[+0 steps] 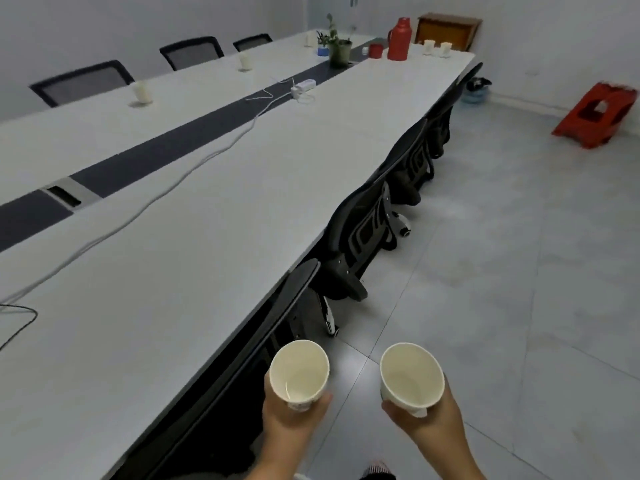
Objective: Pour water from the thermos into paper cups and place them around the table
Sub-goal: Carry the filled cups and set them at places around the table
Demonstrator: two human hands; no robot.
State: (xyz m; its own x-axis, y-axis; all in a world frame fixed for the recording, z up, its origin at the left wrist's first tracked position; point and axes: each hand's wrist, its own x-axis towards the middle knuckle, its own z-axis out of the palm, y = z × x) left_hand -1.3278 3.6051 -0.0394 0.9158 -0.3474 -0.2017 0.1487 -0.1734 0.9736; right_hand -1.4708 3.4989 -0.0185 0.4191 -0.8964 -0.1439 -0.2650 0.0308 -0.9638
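Along the frame's left, the long white table (194, 216) carries three paper cups. At bottom centre, the left hand (292, 415) grips one paper cup (299, 374); the right hand (427, 419) clasps another (410, 377). The red thermos (399, 39) stands at upper right, two cups just beside it.

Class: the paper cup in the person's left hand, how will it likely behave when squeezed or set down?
The paper cup looks thin-walled, so a firm squeeze from the left hand would probably buckle it. It seems to hold little water, so it is likely light and easily tipped once set down.
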